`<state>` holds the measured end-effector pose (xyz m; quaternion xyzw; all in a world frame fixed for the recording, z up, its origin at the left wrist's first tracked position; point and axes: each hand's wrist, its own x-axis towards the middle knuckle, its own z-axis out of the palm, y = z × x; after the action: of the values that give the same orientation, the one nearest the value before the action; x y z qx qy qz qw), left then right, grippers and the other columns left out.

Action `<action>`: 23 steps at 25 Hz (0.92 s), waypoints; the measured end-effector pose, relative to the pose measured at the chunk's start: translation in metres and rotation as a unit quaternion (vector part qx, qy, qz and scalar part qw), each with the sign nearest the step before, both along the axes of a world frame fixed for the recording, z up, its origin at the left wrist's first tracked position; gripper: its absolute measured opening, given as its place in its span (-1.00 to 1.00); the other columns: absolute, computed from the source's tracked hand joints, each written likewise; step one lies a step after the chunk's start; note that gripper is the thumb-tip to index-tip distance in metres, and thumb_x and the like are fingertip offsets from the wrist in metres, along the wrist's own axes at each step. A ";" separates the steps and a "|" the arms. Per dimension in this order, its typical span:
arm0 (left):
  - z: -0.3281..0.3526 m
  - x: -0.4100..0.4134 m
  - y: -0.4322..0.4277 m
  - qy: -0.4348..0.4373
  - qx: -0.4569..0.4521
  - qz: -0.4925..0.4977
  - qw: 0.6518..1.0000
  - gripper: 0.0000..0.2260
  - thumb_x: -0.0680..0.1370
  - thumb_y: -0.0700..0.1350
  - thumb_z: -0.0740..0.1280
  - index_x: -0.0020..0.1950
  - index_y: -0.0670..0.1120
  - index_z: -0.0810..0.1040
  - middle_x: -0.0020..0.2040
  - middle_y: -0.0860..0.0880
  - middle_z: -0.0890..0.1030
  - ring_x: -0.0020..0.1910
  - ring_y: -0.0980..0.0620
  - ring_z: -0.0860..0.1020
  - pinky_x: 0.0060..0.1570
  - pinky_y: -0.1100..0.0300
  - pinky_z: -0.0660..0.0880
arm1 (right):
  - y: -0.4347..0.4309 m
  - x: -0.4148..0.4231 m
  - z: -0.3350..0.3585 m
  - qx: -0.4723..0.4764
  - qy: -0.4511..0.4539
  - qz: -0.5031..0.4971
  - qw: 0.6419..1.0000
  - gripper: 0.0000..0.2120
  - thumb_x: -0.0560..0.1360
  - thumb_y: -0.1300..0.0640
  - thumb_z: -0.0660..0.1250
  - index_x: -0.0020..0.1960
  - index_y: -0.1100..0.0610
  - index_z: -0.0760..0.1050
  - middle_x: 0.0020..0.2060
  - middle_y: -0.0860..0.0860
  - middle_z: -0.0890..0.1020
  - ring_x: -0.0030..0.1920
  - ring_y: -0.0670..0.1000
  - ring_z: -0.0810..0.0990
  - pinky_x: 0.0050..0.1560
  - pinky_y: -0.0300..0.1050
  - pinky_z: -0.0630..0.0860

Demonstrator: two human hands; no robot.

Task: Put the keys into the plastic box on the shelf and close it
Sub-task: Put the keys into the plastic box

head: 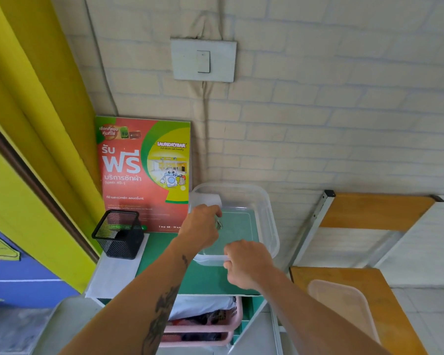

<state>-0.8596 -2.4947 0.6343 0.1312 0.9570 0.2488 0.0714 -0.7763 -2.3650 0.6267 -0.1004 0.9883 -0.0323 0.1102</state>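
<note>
Keys (218, 222) — over plastic box (267, 213).

Corner of a self-service laundry or similar small shop: a laundry promotion poster (144, 172) leans against a brick-patterned wall (344, 111), above a green shelf (190, 280) with a pink basket (205, 326) of clothes beneath.

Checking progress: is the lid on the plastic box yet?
No, the plastic box is open, with the left hand holding keys over it.
</note>
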 end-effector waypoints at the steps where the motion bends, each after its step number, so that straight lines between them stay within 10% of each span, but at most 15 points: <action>1: 0.000 0.001 0.000 -0.004 0.010 0.002 1.000 -0.68 0.46 -0.28 0.32 0.18 -0.03 0.57 0.10 -0.12 0.57 0.04 -0.12 0.57 0.08 0.05 0.54 | 0.000 0.000 0.000 0.001 0.000 0.000 1.000 -0.87 0.52 0.05 0.28 -0.06 0.11 0.46 -0.22 0.03 0.56 -0.22 0.11 0.56 -0.13 -0.01 0.52; 16: 0.018 0.025 -0.015 0.007 0.244 0.102 0.965 -0.68 0.49 -0.34 0.21 -0.08 0.07 0.59 -0.10 0.03 0.68 -0.17 0.02 0.60 -0.12 0.25 0.50 | 0.009 -0.002 0.018 -0.089 -0.088 -0.014 0.992 -0.72 0.47 0.02 0.33 0.15 0.05 0.52 0.06 0.02 0.61 0.06 0.11 0.58 0.11 0.06 0.52; 23: 0.043 0.052 0.046 -0.012 0.331 0.099 0.938 -0.71 0.50 -0.33 0.22 -0.08 0.01 0.63 -0.17 0.01 0.67 -0.21 -0.02 0.64 -0.35 0.39 0.47 | 0.096 0.029 0.065 -0.243 0.046 -0.056 0.967 -0.56 0.51 -0.04 0.34 0.35 0.05 0.46 0.23 -0.04 0.58 0.19 -0.05 0.54 0.22 -0.07 0.48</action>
<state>-0.8076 -2.4490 0.6773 0.0487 0.8278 0.5587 0.0109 -0.7469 -2.2690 0.6921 -0.0697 0.9590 -0.2726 0.0345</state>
